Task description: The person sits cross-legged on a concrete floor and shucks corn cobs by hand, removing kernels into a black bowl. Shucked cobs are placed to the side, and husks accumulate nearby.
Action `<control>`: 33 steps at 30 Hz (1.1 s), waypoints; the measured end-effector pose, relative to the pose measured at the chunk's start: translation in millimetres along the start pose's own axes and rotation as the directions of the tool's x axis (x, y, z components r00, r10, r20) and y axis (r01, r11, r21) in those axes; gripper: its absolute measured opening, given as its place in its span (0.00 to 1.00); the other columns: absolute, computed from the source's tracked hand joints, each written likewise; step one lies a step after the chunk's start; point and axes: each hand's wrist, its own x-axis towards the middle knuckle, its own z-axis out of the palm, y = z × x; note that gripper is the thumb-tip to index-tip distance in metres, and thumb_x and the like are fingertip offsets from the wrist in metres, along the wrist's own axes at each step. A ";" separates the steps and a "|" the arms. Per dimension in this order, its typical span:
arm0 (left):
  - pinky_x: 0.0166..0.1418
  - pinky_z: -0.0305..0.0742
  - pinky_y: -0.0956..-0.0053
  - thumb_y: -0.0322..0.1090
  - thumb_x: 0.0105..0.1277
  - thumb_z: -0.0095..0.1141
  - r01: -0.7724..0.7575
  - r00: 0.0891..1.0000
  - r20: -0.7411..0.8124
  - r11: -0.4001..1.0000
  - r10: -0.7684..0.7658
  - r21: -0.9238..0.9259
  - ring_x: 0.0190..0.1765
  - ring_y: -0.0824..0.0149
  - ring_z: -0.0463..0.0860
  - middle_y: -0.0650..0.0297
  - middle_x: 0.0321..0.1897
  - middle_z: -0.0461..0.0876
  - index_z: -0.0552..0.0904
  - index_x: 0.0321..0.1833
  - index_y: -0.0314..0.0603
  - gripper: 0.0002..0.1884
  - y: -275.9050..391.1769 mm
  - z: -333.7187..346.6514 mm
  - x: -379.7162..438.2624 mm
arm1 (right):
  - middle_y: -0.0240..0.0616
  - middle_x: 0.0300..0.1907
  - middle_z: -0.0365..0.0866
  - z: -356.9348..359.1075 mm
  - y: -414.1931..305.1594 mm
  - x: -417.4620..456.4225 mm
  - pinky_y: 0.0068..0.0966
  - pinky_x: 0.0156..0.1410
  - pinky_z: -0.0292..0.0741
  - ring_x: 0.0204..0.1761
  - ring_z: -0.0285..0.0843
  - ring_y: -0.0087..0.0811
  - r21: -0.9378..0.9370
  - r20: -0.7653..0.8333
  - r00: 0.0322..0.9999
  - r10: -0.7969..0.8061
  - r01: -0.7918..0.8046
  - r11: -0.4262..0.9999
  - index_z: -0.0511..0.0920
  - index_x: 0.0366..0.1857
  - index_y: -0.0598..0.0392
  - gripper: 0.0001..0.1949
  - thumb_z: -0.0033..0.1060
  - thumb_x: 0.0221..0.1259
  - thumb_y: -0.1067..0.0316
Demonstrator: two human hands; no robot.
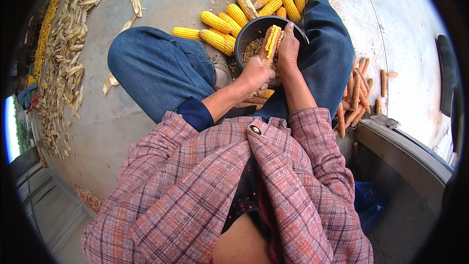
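Observation:
Over a dark bucket [240,36], my left hand [255,74] grips the lower end of a partly shelled corn cob [270,42]. A few rows of yellow kernels remain along it, and the rest of its visible surface is bare and pinkish. My right hand [288,46] is closed against the cob's right side, thumb pointing up. Its fingers are mostly hidden, so I cannot tell whether it also holds a second piece. Loose corn kernels [253,49] lie inside the bucket, which sits between my legs.
Unshelled yellow corn ears [216,22] lie on the concrete floor beyond the bucket. Bare cobs [357,91] are heaped beyond my right leg, near a low ledge [403,150]. Dry husks [66,58] form a long strip at left. A blue plastic bag [368,200] lies lower right.

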 end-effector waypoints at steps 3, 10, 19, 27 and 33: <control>0.16 0.63 0.70 0.21 0.57 0.58 -0.264 0.945 -0.108 0.915 0.308 0.304 0.14 0.69 0.72 0.62 0.21 0.76 0.78 0.42 0.34 0.11 -19.5 -4.2 13.7 | 0.34 0.31 0.83 0.3 -9.8 -4.1 0.30 0.42 0.76 0.32 0.77 0.27 0.084 0.046 0.986 0.158 -0.162 0.983 0.83 0.36 0.59 0.32 0.48 0.73 0.33; 0.18 0.65 0.70 0.21 0.56 0.58 -0.204 0.974 -0.041 0.944 0.221 0.258 0.15 0.68 0.73 0.63 0.20 0.76 0.78 0.43 0.33 0.11 -9.4 6.8 0.6 | 0.34 0.23 0.80 -10.1 30.1 30.8 0.34 0.35 0.72 0.25 0.74 0.28 -0.250 -0.028 0.983 -0.183 0.171 0.953 0.82 0.27 0.63 0.27 0.50 0.76 0.47; 0.13 0.58 0.74 0.20 0.57 0.58 0.006 0.999 0.039 0.999 -0.007 0.041 0.11 0.74 0.66 0.69 0.16 0.67 0.72 0.39 0.39 0.11 7.5 3.9 -12.2 | 0.41 0.21 0.80 -7.1 12.2 10.8 0.33 0.36 0.71 0.24 0.78 0.35 -0.170 0.073 0.970 -0.234 0.243 0.955 0.80 0.33 0.66 0.24 0.42 0.79 0.55; 0.12 0.59 0.77 0.24 0.62 0.58 0.254 0.955 0.210 0.941 -0.208 -0.225 0.11 0.76 0.66 0.70 0.15 0.68 0.73 0.33 0.41 0.06 10.8 -7.3 -6.1 | 0.34 0.43 0.83 -5.1 5.9 6.6 0.23 0.51 0.78 0.41 0.81 0.27 0.216 0.396 0.901 -0.178 0.096 0.972 0.80 0.53 0.59 0.17 0.48 0.78 0.57; 0.12 0.59 0.77 0.24 0.62 0.58 0.256 0.959 0.163 0.954 -0.231 -0.154 0.11 0.76 0.66 0.70 0.15 0.67 0.73 0.32 0.42 0.06 10.0 -2.8 -8.8 | 0.32 0.37 0.84 -6.8 9.3 2.2 0.22 0.46 0.76 0.38 0.79 0.23 0.113 0.296 0.948 -0.113 0.083 0.990 0.83 0.43 0.58 0.15 0.54 0.76 0.57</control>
